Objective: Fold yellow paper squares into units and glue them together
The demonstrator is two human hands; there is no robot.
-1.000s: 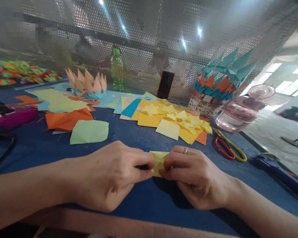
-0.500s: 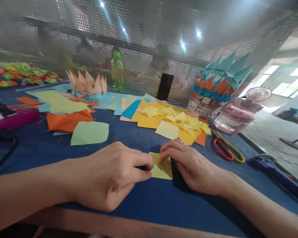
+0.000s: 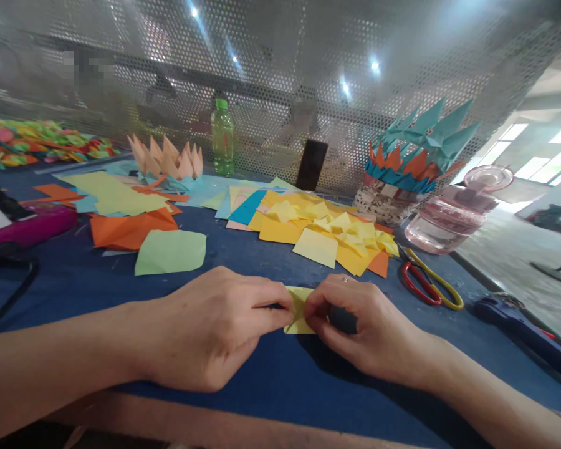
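A small folded piece of yellow paper (image 3: 300, 305) lies on the blue tabletop between my hands. My left hand (image 3: 224, 324) pinches its left edge between thumb and fingers. At the opposite edge, my right hand (image 3: 359, 318), with a ring on one finger, has its thumb and fingertips closed on the paper. My fingers cover both side edges. Beyond my hands sits a spread of yellow sheets (image 3: 280, 227) with several folded yellow pieces (image 3: 341, 222) on top. A pale yellow square (image 3: 316, 247) rests at the near side of that spread.
Scissors (image 3: 432, 280) and a dark blue tool (image 3: 518, 327) lie on the right. A pink bottle (image 3: 449, 218) stands beside a basket-like paper piece (image 3: 383, 199). Green paper (image 3: 171, 252), orange paper (image 3: 131, 231), a green bottle (image 3: 222, 137) and a phone (image 3: 313, 164) are further back.
My right hand's thumb and fingers have closed on the right edge of the yellow paper, where fingertips pressed its top before. The paper now shows narrower between my hands.
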